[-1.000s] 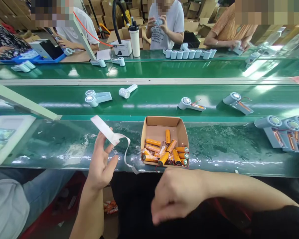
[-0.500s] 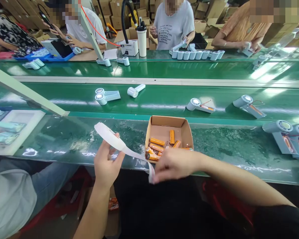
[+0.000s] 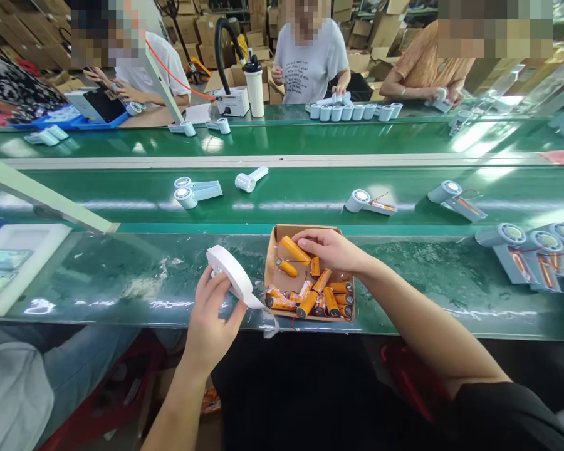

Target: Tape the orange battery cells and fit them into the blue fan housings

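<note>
My left hand (image 3: 215, 322) is closed round a roll of white tape (image 3: 232, 270), held tilted above the bench. A loose tail of tape (image 3: 271, 326) hangs from the roll near the box's front left corner. My right hand (image 3: 331, 249) reaches over the right side of a small cardboard box (image 3: 271, 257). Its thumb and fingers are on the end of an orange battery (image 3: 295, 250), which lies slanted above the others. Several more orange batteries (image 3: 329, 300) with thin wires lie jumbled in the box.
Pale blue handheld-fan bodies (image 3: 185, 195) lie on the green conveyor belt (image 3: 291, 203). More fan bodies with batteries inside (image 3: 521, 250) stand on the bench at right. A white tray (image 3: 37, 250) is at left, beside a slanting metal post (image 3: 47, 194). Co-workers sit across the belt.
My right hand has let go of the tape's tail and moved up into the box, onto a battery. My left hand has shifted slightly right and down with the roll. The view has tilted a little.
</note>
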Available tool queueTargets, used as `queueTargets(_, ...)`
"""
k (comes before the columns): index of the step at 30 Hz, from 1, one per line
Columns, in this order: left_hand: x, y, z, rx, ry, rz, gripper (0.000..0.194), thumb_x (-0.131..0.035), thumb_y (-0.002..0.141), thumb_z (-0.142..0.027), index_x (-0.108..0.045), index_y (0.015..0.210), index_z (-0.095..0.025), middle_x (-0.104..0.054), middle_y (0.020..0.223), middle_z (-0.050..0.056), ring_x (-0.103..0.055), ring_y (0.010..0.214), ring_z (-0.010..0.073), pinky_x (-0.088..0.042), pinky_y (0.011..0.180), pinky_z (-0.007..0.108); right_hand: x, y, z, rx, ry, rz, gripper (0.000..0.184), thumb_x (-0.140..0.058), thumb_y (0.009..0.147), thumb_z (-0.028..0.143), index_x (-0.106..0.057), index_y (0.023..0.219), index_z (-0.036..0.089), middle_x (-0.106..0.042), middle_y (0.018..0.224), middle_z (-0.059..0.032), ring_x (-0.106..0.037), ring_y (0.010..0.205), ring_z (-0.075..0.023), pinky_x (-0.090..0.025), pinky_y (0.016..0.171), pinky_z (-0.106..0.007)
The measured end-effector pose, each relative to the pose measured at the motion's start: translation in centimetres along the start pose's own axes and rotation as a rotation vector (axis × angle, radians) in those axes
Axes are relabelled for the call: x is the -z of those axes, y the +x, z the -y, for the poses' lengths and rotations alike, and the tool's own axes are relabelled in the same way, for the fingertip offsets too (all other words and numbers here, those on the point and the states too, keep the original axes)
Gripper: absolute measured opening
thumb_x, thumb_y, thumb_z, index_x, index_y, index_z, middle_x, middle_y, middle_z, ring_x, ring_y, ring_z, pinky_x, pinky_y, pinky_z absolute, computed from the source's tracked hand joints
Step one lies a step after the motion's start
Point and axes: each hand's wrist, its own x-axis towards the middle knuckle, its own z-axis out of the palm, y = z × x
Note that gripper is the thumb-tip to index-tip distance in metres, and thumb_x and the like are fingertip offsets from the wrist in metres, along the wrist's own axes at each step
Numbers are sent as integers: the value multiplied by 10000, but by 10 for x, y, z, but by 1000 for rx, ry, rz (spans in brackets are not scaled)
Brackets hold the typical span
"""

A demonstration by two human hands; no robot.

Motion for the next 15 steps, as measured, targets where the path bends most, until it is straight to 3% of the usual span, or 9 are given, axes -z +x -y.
queueTargets(3, -2, 4, 2, -67, 52, -8, 290, -652, 957, -208, -674, 1245, -230, -711, 1251, 104, -536, 1443, 367, -526, 1163, 565, -2, -6, -6, -14, 216, -7, 490, -848, 798, 433, -746, 1190, 158, -796, 1048, -83, -741, 961, -210, -621, 907, -384)
queueTargets(5, -5, 9, 1, -103, 81, -8, 310, -641, 958, -192, -671, 1265, -219, -711, 1239, 112, -532, 1438, 375, -529, 1153, 579, -8, -10, -7, -26, 321, -2, 528, -889, 742, 438, -752, 1166, 155, -799, 1014, -82, -752, 954, -219, -628, 923, -403)
queueTargets(8, -7, 14, -4, -200, 161, 0, 348, -646, 936, -141, -688, 1274, -215, -725, 1206, 117, -536, 1410, 386, -506, 1158, 627, -12, -20, 2, 40, 414, -18, 463, -805, 844, 486, -763, 1177, 167, -799, 1070, -99, -755, 1024, -233, -628, 943, -414)
queueTargets(11, -5, 17, -12, -288, 257, 33, 404, -651, 902, -94, -722, 1274, -236, -747, 1178, 109, -540, 1380, 396, -480, 1159, 676, -12, -36, 19, 180, 277, -83, 355, -774, 887, 424, -800, 1164, 204, -788, 1155, -93, -733, 1097, -239, -621, 950, -383)
queueTargets(15, -2, 19, -20, -340, 352, 44, 512, -621, 882, -21, -722, 1330, -247, -757, 1211, 106, -405, 1483, 403, -603, 1040, 519, -14, -51, 35, 160, 98, -186, 383, -711, 931, 352, -780, 1290, 240, -821, 1108, -56, -770, 938, -221, -641, 865, -351)
